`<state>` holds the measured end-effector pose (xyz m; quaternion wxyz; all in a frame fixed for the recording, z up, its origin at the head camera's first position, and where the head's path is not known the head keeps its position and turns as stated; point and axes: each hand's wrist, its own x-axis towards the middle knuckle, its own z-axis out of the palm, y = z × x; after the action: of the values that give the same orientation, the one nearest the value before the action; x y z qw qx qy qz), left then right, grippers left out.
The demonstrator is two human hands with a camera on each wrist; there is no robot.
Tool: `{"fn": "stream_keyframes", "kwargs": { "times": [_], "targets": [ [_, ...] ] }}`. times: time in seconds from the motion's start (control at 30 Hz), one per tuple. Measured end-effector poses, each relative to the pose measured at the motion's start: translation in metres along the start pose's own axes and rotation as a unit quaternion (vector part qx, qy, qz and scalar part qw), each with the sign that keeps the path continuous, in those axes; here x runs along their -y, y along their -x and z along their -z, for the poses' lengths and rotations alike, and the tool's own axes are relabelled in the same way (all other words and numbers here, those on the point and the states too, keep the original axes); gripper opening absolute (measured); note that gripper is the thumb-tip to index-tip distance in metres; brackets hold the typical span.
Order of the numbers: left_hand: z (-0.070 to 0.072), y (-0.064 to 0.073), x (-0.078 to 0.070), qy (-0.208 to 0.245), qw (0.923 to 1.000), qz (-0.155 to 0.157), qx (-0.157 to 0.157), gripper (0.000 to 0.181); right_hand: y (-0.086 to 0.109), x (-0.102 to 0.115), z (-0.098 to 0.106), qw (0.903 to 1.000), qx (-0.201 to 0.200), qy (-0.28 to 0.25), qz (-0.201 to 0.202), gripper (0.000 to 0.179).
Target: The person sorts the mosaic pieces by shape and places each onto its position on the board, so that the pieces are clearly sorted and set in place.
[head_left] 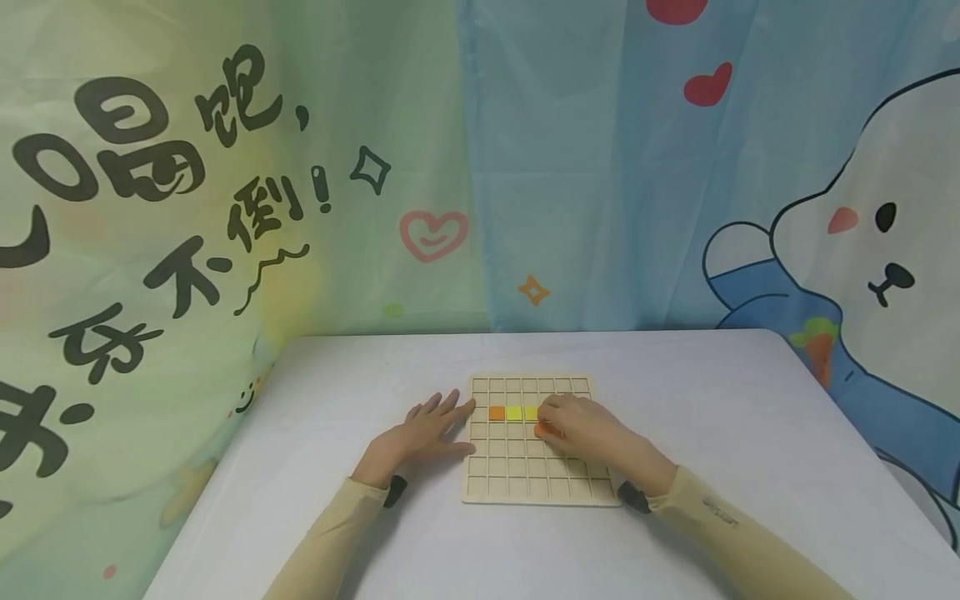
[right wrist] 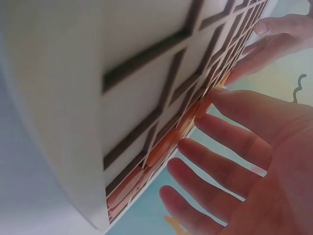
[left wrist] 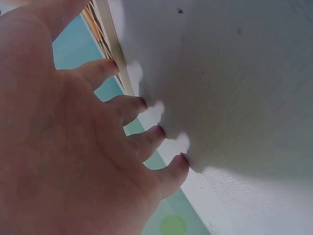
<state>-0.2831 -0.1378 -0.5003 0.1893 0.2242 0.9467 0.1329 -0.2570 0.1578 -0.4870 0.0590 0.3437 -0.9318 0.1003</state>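
A pale wooden grid board (head_left: 517, 489) lies on the white table. One row shows an orange tile (head_left: 497, 413) and yellow tiles (head_left: 513, 413). My right hand (head_left: 588, 429) is over the board's right half, its thumb and index finger pinching another orange tile (right wrist: 204, 104). Its other fingers are spread in the right wrist view, where more orange-red tiles (right wrist: 161, 148) sit in grid cells; from the head view the hand hides these. My left hand (head_left: 423, 435) rests at the board's left edge, fingers spread, thumb and index fingertip touching the edge.
The white table (head_left: 360, 367) extends around the board on all sides. Behind it hangs a printed curtain (head_left: 555, 167) with hearts, writing and a cartoon bear. Dark wrist bands (head_left: 633, 497) sit near the sleeve cuffs.
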Motion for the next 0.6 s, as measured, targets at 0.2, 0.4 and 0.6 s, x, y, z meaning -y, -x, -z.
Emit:
{"fn": "stream_keyframes", "kwargs": {
  "times": [0.2,0.4,0.6],
  "targets": [
    [-0.0008,0.0009,0.0008,-0.001,1.0,-0.002,0.0,0.08,-0.0029,0.0003,-0.0033,0.9999,-0.01,0.007,0.01,0.009],
    [-0.001,0.0004,0.001,-0.004,1.0,0.0,-0.001,0.08,-0.0059,-0.0001,-0.0058,0.9999,-0.006,0.004,0.009,0.009],
    [-0.0016,-0.0013,0.0018,-0.009,1.0,0.001,-0.001,0.08,-0.008,0.0005,-0.006,0.9999,-0.004,-0.002,0.012,0.008]
  ]
}}
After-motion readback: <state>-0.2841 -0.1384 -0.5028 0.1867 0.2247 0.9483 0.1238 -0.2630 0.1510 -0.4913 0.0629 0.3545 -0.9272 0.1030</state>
